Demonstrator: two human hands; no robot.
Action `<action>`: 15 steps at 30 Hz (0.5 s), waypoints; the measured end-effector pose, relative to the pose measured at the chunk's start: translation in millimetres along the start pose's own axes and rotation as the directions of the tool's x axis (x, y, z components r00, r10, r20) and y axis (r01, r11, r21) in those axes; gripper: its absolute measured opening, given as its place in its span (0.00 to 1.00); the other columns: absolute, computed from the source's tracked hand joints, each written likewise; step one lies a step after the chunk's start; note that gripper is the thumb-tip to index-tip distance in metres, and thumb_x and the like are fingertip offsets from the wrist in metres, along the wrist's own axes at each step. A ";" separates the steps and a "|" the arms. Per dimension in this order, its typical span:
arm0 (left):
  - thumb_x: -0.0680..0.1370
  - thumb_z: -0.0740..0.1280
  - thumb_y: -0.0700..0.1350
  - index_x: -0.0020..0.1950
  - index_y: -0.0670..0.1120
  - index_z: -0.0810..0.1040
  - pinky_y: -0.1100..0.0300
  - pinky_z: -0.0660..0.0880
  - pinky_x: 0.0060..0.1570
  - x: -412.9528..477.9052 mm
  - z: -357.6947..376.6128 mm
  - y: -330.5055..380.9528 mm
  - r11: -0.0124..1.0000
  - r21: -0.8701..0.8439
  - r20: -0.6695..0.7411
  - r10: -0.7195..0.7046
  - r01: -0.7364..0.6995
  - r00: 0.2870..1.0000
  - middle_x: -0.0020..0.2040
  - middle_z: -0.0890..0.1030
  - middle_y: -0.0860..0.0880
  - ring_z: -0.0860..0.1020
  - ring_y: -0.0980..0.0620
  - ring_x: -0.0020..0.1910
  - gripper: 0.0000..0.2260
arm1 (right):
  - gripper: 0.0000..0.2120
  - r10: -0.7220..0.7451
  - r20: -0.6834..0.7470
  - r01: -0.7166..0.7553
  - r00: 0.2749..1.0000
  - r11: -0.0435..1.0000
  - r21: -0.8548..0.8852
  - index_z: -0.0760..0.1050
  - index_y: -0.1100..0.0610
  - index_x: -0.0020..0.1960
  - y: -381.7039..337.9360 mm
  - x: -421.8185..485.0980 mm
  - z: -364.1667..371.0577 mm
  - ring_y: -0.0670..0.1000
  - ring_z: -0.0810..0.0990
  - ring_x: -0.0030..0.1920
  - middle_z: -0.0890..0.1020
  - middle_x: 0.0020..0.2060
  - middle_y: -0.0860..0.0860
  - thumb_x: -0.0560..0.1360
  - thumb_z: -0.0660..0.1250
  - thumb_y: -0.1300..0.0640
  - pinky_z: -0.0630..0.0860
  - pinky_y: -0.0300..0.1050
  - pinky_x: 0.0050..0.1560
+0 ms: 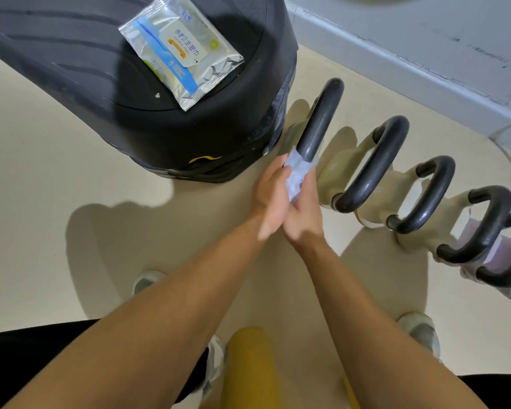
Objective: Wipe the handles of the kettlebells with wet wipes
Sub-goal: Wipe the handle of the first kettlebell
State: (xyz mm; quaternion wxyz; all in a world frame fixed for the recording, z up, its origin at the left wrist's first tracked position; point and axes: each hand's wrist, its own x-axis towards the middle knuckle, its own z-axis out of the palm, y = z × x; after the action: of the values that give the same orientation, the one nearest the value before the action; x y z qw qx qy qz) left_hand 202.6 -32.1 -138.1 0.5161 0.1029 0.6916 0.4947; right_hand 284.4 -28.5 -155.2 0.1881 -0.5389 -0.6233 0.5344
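Both hands (270, 199) (303, 215) seemingly grip wipe (297, 175); handle (319, 122) end hidden.

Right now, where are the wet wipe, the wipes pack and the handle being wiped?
wet wipe (297, 176): head view, its crumpled middle.
wipes pack (180, 49): head view, its label.
handle (322, 119): head view, bare black bar.

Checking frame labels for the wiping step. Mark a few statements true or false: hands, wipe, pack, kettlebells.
1. The left hand and right hand both hold the wet wipe. True.
2. The wipe sits at the far end of the handle beside the bin. False: it wraps the near end.
3. The wipes pack lies on the floor. False: it lies on the black bin.
4. More kettlebells line up to the right. True.
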 end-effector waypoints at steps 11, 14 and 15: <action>0.68 0.63 0.37 0.54 0.46 0.76 0.62 0.75 0.39 4.3 -0.8 34.1 0.984 0.174 0.197 0.003 -0.038 0.980 0.44 0.80 0.51 0.78 0.52 0.41 0.15 | 0.37 0.118 0.188 -0.057 0.975 0.952 -0.300 0.53 0.55 0.81 26.2 0.5 -7.8 0.51 0.48 0.81 0.59 0.80 0.51 0.75 0.63 0.55 0.56 0.54 0.80; 0.72 0.70 0.39 0.56 0.50 0.72 0.63 0.78 0.44 6.5 -2.1 18.9 0.937 0.329 0.209 0.049 -0.117 0.977 0.48 0.81 0.51 0.80 0.55 0.45 0.15 | 0.36 0.081 0.146 -0.025 0.986 0.937 -0.347 0.53 0.56 0.82 28.4 0.7 -7.8 0.48 0.44 0.81 0.54 0.81 0.50 0.77 0.62 0.53 0.56 0.54 0.80; 0.72 0.71 0.41 0.54 0.51 0.72 0.63 0.78 0.44 6.0 0.1 13.7 0.923 0.354 0.193 0.086 -0.151 0.977 0.46 0.81 0.51 0.80 0.56 0.43 0.13 | 0.34 0.060 0.122 -0.014 0.991 0.937 -0.348 0.55 0.57 0.81 28.8 -0.6 -7.0 0.51 0.49 0.80 0.55 0.80 0.51 0.77 0.61 0.53 0.58 0.54 0.79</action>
State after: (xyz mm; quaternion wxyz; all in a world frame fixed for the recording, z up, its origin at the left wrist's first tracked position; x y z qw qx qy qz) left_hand 195.0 -21.4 -131.0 0.5152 0.2818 0.7166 0.3764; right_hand 303.8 -30.1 -177.5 0.0391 -0.5391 -0.7083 0.4541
